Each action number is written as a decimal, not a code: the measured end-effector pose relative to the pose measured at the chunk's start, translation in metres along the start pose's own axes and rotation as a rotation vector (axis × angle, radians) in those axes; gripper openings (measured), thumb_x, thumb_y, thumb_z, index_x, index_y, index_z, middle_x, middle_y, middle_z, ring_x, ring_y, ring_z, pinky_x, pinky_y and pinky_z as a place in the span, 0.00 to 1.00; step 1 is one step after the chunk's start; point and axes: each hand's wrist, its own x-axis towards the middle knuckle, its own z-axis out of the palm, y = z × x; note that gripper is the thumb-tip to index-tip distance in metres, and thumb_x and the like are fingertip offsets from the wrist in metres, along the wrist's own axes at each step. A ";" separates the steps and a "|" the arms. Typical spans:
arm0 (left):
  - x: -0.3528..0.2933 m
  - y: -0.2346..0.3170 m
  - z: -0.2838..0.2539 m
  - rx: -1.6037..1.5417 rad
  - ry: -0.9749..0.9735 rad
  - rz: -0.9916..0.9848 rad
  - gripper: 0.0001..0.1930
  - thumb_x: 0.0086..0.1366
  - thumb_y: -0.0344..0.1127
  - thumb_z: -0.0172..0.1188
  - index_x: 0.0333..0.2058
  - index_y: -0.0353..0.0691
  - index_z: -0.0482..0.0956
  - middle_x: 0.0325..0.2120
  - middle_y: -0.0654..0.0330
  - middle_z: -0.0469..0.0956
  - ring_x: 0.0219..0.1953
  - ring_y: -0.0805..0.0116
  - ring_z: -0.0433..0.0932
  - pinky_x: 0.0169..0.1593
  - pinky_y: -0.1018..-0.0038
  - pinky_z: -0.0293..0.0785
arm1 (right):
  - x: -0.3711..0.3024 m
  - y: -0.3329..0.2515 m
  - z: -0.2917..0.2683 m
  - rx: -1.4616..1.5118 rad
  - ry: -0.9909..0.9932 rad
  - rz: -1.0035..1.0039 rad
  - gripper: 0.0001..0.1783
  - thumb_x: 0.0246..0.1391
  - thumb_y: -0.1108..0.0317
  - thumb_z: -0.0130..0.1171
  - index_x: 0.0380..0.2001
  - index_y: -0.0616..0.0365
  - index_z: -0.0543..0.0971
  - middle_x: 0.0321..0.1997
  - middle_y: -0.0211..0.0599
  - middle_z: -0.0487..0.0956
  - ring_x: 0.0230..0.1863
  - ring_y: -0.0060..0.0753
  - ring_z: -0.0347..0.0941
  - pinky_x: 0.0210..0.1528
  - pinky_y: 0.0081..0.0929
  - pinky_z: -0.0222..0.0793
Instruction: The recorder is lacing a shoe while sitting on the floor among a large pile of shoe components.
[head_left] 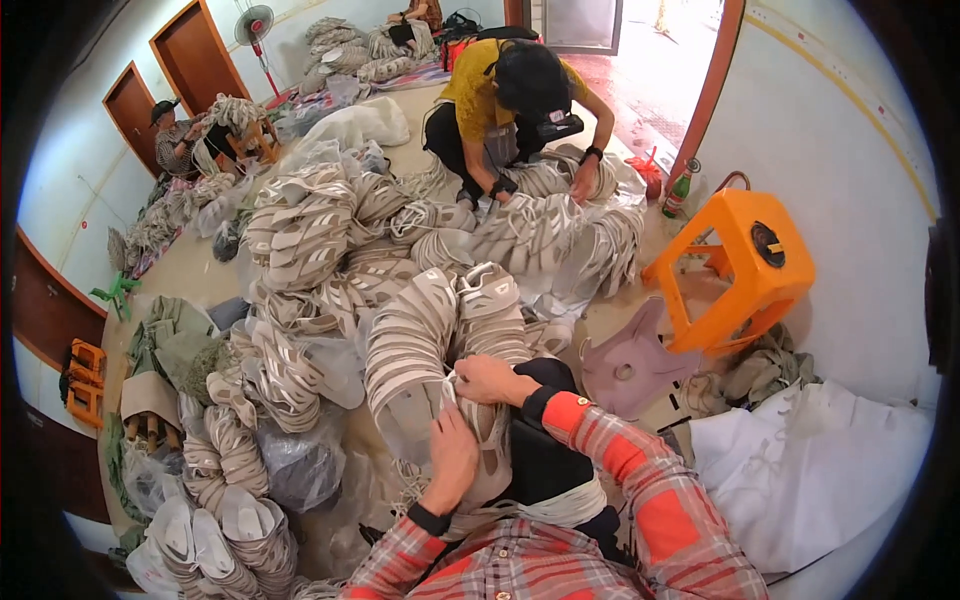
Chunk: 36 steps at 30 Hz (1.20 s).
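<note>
Two long nested stacks of beige and white shoe uppers lean side by side over my lap, a left stack and a right stack. Between them, a white lace runs up from the fingers of my left hand, which are pinched on it. My right hand rests across the right stack, its fingertips closed on the same lace just above the left ones. A loose bundle of white laces lies over my dark trousers. The palms of both hands are hidden.
Heaped bundles of shoe uppers cover the floor ahead and left. A co-worker in a yellow shirt bends over more bundles. To the right stand an orange stool, a mauve plastic piece, a green bottle and white sheeting.
</note>
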 end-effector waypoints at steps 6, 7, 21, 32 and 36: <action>0.045 -0.047 -0.037 -0.640 -0.068 -0.035 0.29 0.43 0.25 0.57 0.49 0.31 0.64 0.34 0.49 0.69 0.42 0.48 0.67 0.50 0.64 0.64 | -0.006 0.015 -0.007 0.050 -0.141 -0.134 0.21 0.50 0.51 0.48 0.37 0.58 0.73 0.29 0.50 0.74 0.35 0.53 0.71 0.38 0.43 0.65; 0.066 -0.044 -0.033 -0.652 -0.072 -0.016 0.29 0.43 0.25 0.57 0.49 0.31 0.64 0.34 0.49 0.69 0.42 0.48 0.67 0.50 0.64 0.64 | -0.007 0.025 -0.006 0.043 -0.133 -0.115 0.21 0.50 0.51 0.48 0.37 0.58 0.73 0.29 0.50 0.74 0.35 0.53 0.71 0.38 0.43 0.65; 0.085 -0.058 0.010 -1.549 -0.513 -0.132 0.22 0.42 0.26 0.61 0.40 0.40 0.70 0.39 0.63 0.65 0.47 0.68 0.64 0.52 0.77 0.58 | -0.013 0.058 -0.049 0.132 -0.580 -0.136 0.14 0.30 0.71 0.60 0.27 0.63 0.75 0.25 0.40 0.76 0.28 0.36 0.73 0.30 0.31 0.67; 0.097 -0.023 0.017 -0.635 -0.357 0.022 0.31 0.33 0.50 0.67 0.37 0.38 0.74 0.35 0.50 0.74 0.39 0.51 0.72 0.42 0.63 0.67 | -0.011 0.068 -0.036 -0.157 -0.234 -0.335 0.13 0.34 0.66 0.59 0.27 0.58 0.77 0.25 0.45 0.76 0.29 0.52 0.71 0.31 0.40 0.66; 0.089 -0.021 0.000 -0.405 -0.261 -0.048 0.28 0.35 0.53 0.65 0.32 0.38 0.74 0.33 0.52 0.74 0.38 0.55 0.73 0.42 0.62 0.65 | -0.038 0.070 -0.065 0.344 -0.391 -0.289 0.13 0.39 0.64 0.58 0.29 0.61 0.74 0.31 0.46 0.74 0.34 0.50 0.70 0.35 0.39 0.65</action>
